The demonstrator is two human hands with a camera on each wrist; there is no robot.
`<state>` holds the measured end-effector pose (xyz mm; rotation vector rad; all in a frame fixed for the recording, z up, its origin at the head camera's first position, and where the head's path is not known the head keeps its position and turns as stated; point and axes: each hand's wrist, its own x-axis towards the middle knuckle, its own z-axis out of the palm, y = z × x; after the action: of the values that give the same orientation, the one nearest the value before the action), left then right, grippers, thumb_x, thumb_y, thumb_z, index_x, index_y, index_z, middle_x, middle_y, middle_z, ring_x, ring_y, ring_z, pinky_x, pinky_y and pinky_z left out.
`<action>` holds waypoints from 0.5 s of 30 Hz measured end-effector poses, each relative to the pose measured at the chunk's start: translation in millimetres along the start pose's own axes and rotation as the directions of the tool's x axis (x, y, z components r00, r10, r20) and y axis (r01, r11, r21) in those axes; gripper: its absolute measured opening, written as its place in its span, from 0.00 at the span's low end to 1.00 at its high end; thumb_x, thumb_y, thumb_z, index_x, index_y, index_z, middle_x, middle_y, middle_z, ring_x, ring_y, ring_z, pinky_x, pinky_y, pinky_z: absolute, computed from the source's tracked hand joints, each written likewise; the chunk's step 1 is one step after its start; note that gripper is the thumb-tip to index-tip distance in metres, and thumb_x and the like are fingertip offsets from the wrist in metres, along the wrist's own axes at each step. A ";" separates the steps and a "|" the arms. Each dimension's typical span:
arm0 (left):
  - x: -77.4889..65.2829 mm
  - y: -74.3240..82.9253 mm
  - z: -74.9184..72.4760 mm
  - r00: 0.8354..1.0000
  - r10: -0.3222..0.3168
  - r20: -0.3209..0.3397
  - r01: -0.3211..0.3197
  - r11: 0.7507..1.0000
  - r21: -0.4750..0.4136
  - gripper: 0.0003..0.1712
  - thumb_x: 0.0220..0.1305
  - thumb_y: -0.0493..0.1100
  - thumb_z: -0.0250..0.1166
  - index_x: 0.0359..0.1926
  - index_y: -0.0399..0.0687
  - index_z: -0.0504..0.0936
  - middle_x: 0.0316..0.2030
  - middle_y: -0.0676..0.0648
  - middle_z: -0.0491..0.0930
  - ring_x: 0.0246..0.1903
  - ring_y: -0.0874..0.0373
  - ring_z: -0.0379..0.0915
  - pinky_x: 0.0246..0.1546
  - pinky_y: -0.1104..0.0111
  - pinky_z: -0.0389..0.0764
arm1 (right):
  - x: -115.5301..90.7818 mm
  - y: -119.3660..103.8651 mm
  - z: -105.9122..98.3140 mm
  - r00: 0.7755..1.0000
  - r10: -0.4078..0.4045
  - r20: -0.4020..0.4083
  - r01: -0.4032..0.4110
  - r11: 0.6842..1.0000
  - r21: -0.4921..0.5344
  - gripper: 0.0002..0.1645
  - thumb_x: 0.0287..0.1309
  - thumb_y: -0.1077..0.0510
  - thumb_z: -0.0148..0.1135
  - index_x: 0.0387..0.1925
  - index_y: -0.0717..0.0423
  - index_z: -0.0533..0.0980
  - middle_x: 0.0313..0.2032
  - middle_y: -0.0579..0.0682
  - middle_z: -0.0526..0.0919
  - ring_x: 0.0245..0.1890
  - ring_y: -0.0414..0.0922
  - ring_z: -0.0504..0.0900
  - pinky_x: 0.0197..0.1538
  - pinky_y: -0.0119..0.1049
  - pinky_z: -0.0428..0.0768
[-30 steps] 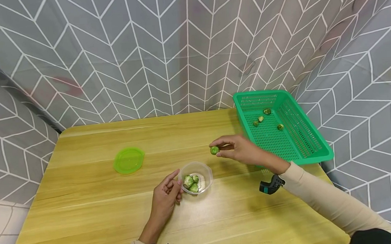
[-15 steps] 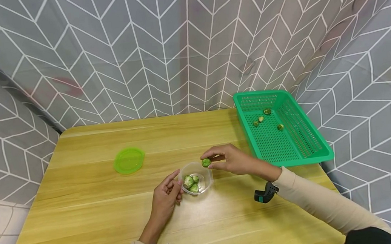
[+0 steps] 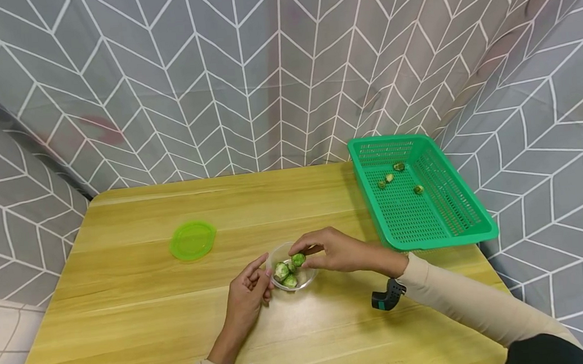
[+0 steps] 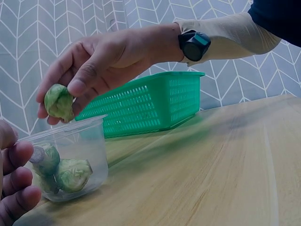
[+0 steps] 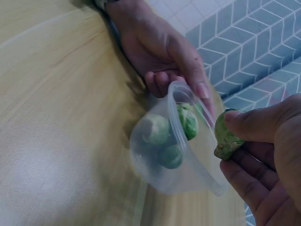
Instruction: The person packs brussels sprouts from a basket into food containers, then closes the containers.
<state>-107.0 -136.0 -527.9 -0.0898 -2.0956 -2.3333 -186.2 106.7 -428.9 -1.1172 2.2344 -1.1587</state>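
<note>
A clear plastic tub (image 3: 308, 281) stands on the wooden table with several Brussels sprouts (image 3: 281, 272) inside. At its left side my left hand (image 3: 245, 298) holds it, thumb and index finger at the rim and the other fingers curled against the wall. My right hand (image 3: 336, 250) pinches another Brussels sprout (image 3: 298, 260) between thumb and fingertips. In the left wrist view this held sprout (image 4: 59, 102) hangs just above the tub's rim. Seen from the right wrist, its cut stem end (image 5: 221, 151) points down beside the tub's opening.
A green perforated basket (image 3: 430, 240) stands at the table's back right corner, with several small sprouts (image 3: 399, 166) on its bottom. A light green lid (image 3: 192, 241) lies flat at left on the table (image 3: 144, 322). A patterned curtain (image 3: 264, 82) hangs behind.
My right hand has moved left and toward me, carrying the Brussels sprout from beside the basket to over the tub. The left hand and the tub have stayed in place.
</note>
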 end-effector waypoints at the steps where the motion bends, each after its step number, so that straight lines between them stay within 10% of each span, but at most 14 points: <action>1: -0.2 0.2 0.0 1.000 -0.001 0.001 0.001 1.000 0.001 0.24 0.71 0.47 0.66 0.65 0.49 0.77 0.26 0.41 0.80 0.19 0.60 0.73 0.18 0.70 0.78 | 0.8 0.1 1.4 1.000 -0.005 0.010 0.005 1.000 -0.002 0.20 0.61 0.66 0.69 0.55 0.58 0.82 0.53 0.49 0.84 0.53 0.42 0.84 0.57 0.45 0.83; 15: 0.7 -0.6 -0.4 1.000 0.006 0.012 -0.006 1.000 -0.004 0.24 0.71 0.45 0.65 0.65 0.44 0.76 0.26 0.37 0.80 0.20 0.61 0.73 0.18 0.70 0.78 | 6.9 -4.4 11.2 0.993 -0.008 0.122 0.024 0.992 -0.126 0.20 0.60 0.66 0.70 0.55 0.57 0.82 0.53 0.49 0.84 0.53 0.36 0.82 0.57 0.38 0.82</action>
<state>-107.8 -136.3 -528.5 -0.1105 -2.0935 -2.3396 -181.2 94.1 -431.7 -1.2233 2.2349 -0.9390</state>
